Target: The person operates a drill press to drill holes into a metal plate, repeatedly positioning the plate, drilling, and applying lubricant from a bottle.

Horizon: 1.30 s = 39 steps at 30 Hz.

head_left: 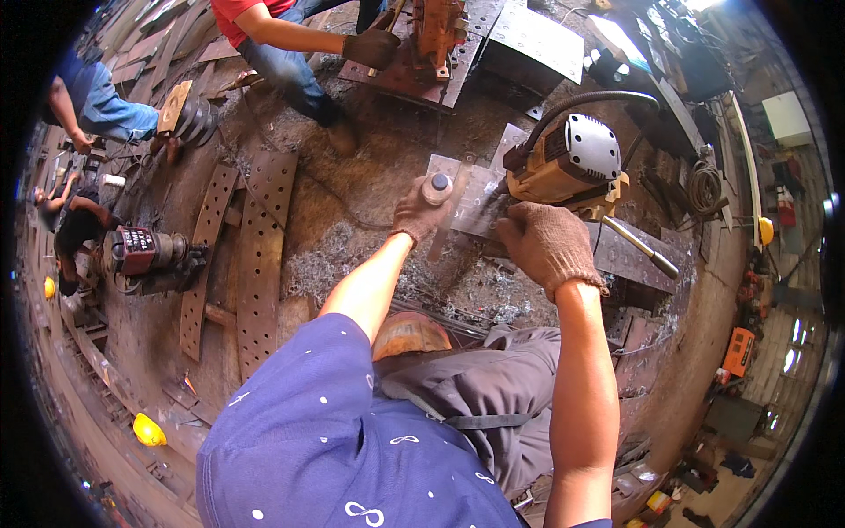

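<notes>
My left hand (415, 214), in a brown knitted glove, is closed round a small pale bottle (437, 188) with a dark round tip, held over the near end of a steel plate (476, 201). My right hand (553, 246), gloved the same way, is curled beside the near side of a yellow and grey drill machine (568, 158). Whatever its fingers hold is hidden under the glove. A lever with a dark grip (647, 251) sticks out from the drill to the right of that hand. The drill stands on the plate, its bit end partly hidden.
Metal shavings (339, 264) litter the ground around the plate. Long drilled steel strips (264, 255) lie to the left. Another drill (145, 251) stands at far left. A co-worker in red (290, 35) handles an orange machine (433, 35) ahead. A thick black cable (590, 97) arches over the drill.
</notes>
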Each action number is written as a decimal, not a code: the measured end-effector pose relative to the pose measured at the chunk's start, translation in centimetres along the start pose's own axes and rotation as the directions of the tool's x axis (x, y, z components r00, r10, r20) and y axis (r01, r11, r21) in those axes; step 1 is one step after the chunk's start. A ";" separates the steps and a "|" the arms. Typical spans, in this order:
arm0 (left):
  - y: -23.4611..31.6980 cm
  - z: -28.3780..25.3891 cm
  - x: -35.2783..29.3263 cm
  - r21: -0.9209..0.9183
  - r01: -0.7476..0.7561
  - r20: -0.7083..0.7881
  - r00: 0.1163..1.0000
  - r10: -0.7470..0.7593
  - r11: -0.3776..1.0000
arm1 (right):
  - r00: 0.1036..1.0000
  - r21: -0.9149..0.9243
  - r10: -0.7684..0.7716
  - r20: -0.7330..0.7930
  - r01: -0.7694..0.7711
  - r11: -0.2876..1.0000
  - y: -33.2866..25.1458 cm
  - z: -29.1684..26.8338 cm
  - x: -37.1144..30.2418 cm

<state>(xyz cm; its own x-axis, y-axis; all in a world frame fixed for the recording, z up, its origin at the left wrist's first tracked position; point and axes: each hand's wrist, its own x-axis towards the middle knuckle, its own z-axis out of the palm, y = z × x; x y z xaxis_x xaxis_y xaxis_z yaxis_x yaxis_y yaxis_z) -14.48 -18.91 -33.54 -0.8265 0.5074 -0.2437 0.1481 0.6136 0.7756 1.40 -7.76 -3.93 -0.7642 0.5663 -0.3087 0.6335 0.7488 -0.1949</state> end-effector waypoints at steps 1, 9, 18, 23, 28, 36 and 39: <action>-0.4 0.1 0.2 -0.003 -0.026 0.015 1.000 0.026 1.000 | 1.000 -0.005 -0.013 0.000 0.013 1.000 0.0 0.0 -0.1; -2.3 0.3 0.3 -0.037 -0.098 0.114 0.988 0.102 0.995 | 0.999 -0.020 -0.034 0.000 0.034 0.999 0.1 -0.3 -0.3; 0.2 -3.7 -2.5 -0.308 -0.215 -0.446 0.893 0.060 0.927 | 0.999 -0.045 -0.043 0.029 0.044 0.998 0.3 -0.2 -0.1; 19.5 -9.4 -6.2 -0.337 -0.729 -0.528 0.671 0.521 0.596 | 0.997 0.006 -0.012 0.079 0.011 1.000 -0.1 -0.1 0.2; 35.1 -7.6 -10.7 -0.624 -0.740 -0.145 0.427 0.893 0.253 | 0.882 0.004 -0.229 -0.412 0.253 0.967 5.4 6.9 0.2; 38.0 4.9 -8.2 -0.116 -0.969 0.769 0.052 0.637 0.219 | 0.896 0.331 -0.288 -0.339 0.400 0.855 4.4 6.0 0.9; 36.3 6.4 -7.0 -0.006 -0.992 0.938 0.038 0.345 0.125 | 0.809 0.325 -0.287 -0.513 0.492 0.808 4.4 6.9 0.5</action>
<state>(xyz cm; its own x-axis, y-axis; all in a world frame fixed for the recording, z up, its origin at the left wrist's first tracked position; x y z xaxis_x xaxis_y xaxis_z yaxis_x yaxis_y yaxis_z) 0.10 3.70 -7.36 0.5289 0.7982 -0.2882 0.8355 -0.4302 0.3417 4.62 -6.58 -11.34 -0.8619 0.4202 0.2840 0.1746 0.7716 -0.6117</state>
